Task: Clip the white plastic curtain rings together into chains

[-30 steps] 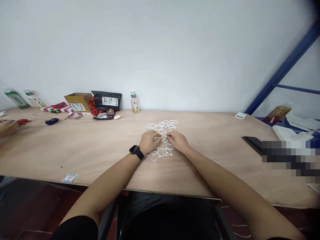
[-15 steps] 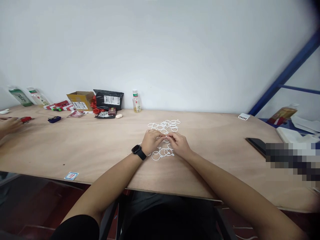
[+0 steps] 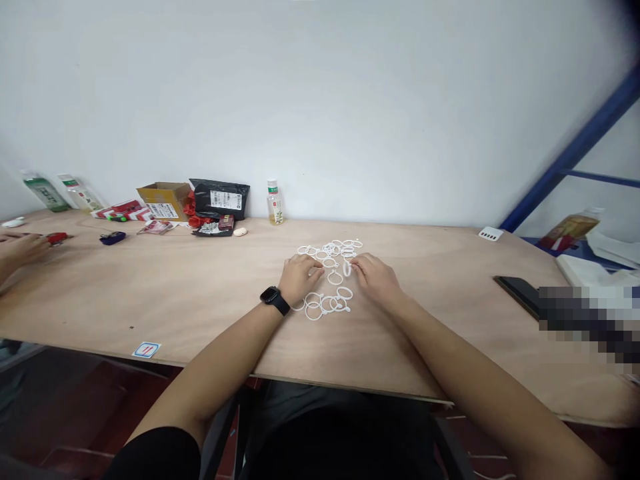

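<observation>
Between thumb and fingers of my right hand (image 3: 377, 279) is a small white ring (image 3: 347, 269), tilted up on its edge. My left hand (image 3: 299, 277), wearing a black watch (image 3: 271, 296), is beside the rings with its fingers bent and a little apart; I see nothing held in it. A loose white ring (image 3: 335, 277) with a small knob lies between the two hands. Beyond them is a heap of white rings (image 3: 333, 249), overlapping one another. Nearer to me, several more rings (image 3: 314, 311) with small round tabs lie in a cluster.
Along the wall stand a drink bottle (image 3: 275, 202), a black parcel bag (image 3: 220, 199) and a cardboard box (image 3: 163, 200). A dark phone-like slab (image 3: 517, 295) lies at right, a white power strip (image 3: 491, 234) behind it. Another person's hand (image 3: 25, 252) works at the far left.
My hands, pinched together before, have moved apart. The right one has drawn a white ring to the right, and the rings between the hands are now exposed. The view has shifted slightly.
</observation>
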Action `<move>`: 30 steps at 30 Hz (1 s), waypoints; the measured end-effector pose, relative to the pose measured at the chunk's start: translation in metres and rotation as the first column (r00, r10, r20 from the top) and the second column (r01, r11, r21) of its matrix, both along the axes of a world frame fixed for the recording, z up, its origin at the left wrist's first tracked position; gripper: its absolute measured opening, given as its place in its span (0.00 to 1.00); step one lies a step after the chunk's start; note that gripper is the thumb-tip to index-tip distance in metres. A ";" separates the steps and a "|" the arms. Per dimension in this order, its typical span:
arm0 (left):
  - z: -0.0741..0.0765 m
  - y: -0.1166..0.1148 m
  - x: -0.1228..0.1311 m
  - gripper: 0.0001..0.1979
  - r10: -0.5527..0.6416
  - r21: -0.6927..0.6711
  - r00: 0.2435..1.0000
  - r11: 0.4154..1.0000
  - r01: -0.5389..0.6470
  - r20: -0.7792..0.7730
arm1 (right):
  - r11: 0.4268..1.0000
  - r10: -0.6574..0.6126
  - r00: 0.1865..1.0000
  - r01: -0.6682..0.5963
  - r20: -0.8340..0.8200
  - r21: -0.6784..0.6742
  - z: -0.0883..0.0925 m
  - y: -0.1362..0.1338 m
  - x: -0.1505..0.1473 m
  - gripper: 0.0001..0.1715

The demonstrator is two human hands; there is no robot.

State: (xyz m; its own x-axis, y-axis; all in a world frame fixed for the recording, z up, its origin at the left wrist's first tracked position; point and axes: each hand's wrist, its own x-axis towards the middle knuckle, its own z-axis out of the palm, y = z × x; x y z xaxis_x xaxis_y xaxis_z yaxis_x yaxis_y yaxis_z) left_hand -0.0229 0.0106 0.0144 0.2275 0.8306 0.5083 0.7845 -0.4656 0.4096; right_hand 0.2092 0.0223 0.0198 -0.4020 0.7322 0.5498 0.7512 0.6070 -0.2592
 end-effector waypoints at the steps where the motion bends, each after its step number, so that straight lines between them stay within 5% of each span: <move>1: -0.002 0.002 -0.002 0.09 0.038 -0.033 0.999 0.999 -0.040 -0.031 | 1.000 -0.020 0.997 0.020 0.078 0.001 0.002 0.003 0.007 0.13; 9: -0.014 0.006 -0.007 0.13 0.072 -0.186 0.979 0.977 -0.107 -0.188 | 0.962 0.254 0.934 -0.216 0.253 -0.168 -0.007 0.007 0.003 0.09; 15: -0.013 0.003 -0.004 0.14 0.052 -0.137 0.984 0.988 -0.076 -0.171 | 0.982 0.151 0.973 -0.127 0.175 -0.142 -0.019 0.009 -0.014 0.12; 30: -0.009 0.000 0.003 0.13 -0.118 -0.184 0.978 0.979 0.085 -0.174 | 0.954 0.289 0.953 -0.278 0.090 -0.116 -0.023 0.008 -0.016 0.11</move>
